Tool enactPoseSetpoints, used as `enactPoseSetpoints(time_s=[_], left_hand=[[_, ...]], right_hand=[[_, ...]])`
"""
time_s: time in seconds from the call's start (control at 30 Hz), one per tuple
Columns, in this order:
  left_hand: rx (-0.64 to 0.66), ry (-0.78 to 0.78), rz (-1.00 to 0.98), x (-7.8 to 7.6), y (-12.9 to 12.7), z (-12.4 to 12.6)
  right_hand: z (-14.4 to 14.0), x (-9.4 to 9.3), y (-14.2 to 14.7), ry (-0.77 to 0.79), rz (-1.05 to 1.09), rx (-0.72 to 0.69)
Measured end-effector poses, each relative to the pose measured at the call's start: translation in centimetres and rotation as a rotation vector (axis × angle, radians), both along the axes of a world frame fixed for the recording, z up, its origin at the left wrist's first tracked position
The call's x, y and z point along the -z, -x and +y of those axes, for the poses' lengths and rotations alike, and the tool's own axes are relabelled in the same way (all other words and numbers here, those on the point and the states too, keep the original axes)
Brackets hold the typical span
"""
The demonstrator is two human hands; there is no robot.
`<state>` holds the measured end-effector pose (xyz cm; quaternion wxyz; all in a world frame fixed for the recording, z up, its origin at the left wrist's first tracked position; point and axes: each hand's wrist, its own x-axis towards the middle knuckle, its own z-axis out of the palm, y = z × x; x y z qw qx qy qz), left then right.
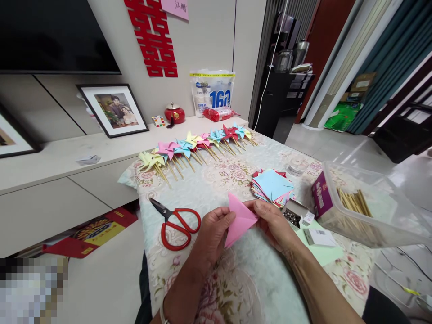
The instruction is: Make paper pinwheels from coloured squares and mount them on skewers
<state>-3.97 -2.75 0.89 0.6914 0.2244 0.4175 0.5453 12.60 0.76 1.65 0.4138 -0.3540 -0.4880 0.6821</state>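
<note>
A folded piece of pink paper [240, 219] is held up over the flowered tablecloth, its pointed corner upward. My left hand [216, 231] pinches its left edge between thumb and fingers. On the right side, my right hand [270, 220] grips the paper's corner the same way. Red-handled scissors [175, 225] lie with blades apart, just left of my left hand. Beyond my right hand sits a stack of coloured paper squares [272, 184], light blue on top. A small open box of metal fasteners [292, 218] stands beside my right wrist.
Several paper pinwheels [202, 143] on sticks line the table's far edge. A clear plastic bin [378, 207] with thin wooden sticks [356, 204] stands at right, near a small white box [320, 237] and a roll of clear tape [297, 166]. Behind is a white cabinet [111, 155].
</note>
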Motion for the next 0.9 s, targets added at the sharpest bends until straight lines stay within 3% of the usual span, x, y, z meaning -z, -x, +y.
enactPoseSetpoints(time_s=[0.23,0.53,0.7,0.9], left_hand=[[-0.119,-0.022,0.025,0.65,0.09,0.54],[-0.078,-0.021,-0.002,0.49,0.02,0.43],[-0.111,-0.037,0.169,0.86,-0.25,0.35],[-0.053,-0.169,0.435,0.29,-0.34,0.00]], right_hand=[[-0.20,-0.55,0.42,0.124,0.025,0.046],[-0.30,-0.49,0.50,0.215,0.109,0.057],[-0.20,-0.16,0.76,0.165,0.082,0.030],[-0.25,0.04,1.03,0.114,0.001,0.075]])
